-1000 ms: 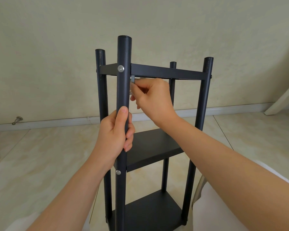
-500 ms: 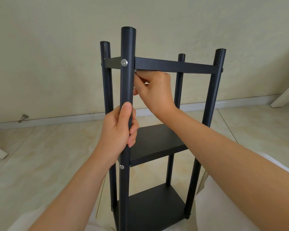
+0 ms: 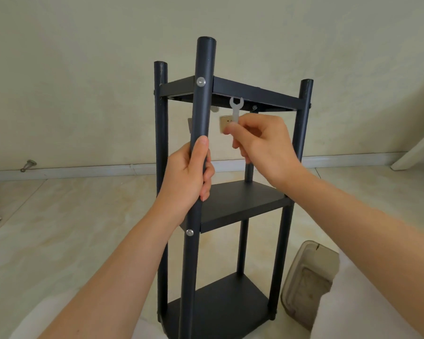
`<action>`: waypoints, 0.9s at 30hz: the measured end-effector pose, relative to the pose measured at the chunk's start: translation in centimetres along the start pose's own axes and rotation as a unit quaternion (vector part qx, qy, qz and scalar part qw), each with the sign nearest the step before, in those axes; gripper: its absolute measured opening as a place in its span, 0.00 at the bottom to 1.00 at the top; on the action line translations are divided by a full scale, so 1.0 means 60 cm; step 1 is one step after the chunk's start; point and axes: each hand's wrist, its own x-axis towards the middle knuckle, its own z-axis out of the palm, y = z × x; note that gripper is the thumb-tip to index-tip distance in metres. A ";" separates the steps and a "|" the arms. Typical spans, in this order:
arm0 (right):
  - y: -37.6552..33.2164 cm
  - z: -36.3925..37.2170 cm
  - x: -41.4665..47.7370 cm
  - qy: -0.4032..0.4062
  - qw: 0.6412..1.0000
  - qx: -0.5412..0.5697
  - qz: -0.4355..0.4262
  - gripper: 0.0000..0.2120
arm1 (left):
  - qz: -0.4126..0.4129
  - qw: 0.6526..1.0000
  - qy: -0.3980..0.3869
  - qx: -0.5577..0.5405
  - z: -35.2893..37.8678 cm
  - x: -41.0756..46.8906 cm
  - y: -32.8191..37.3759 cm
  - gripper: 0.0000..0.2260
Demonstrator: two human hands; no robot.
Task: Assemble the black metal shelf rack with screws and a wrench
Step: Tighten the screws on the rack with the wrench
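Rack (image 3: 240, 199) on tile floor (image 3: 59, 228) by cream wall (image 3: 83, 69); L hand (image 3: 189, 172) grips post (image 3: 203, 106), R hand (image 3: 262, 143) pinches wrench (image 3: 235, 108).

Bare forearms (image 3: 123, 265), left hand (image 3: 186, 172), right hand (image 3: 262, 140), white fabric (image 3: 345, 314) over knees

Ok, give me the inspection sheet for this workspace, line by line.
Surface: pale tiled floor; rack stands on it.
Job's things: black rack, three shelves fitted; silver screws in front post; small pale wrench.
Clutter: beige plastic container on floor, right of rack.
Grips: left hand grips the front post; right hand pinches the wrench, open end up, just under the top shelf.
Cables: nothing seen.
Surroundings: plain wall; wall socket behind rack; door stop at baseboard.
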 end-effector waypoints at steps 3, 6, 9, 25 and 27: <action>-0.010 -0.023 -0.004 -0.028 0.985 0.150 0.077 0.11 | -0.020 1.000 -0.017 -0.016 0.008 0.010 0.004 0.17; -0.015 -0.034 -0.004 -0.081 0.971 0.206 0.089 0.10 | -0.031 0.999 -0.036 -0.024 0.019 0.016 0.010 0.11; -0.020 -0.030 -0.005 -0.112 0.969 0.205 0.084 0.09 | -0.027 0.999 -0.045 -0.001 0.033 0.020 0.014 0.06; -0.008 -0.009 0.019 -0.115 0.954 0.234 0.149 0.09 | 0.037 0.948 -0.008 0.316 -0.003 -0.042 -0.013 0.12; -0.007 -0.005 0.022 -0.103 0.953 0.241 0.151 0.09 | 0.045 0.940 0.007 0.338 -0.004 -0.066 -0.022 0.08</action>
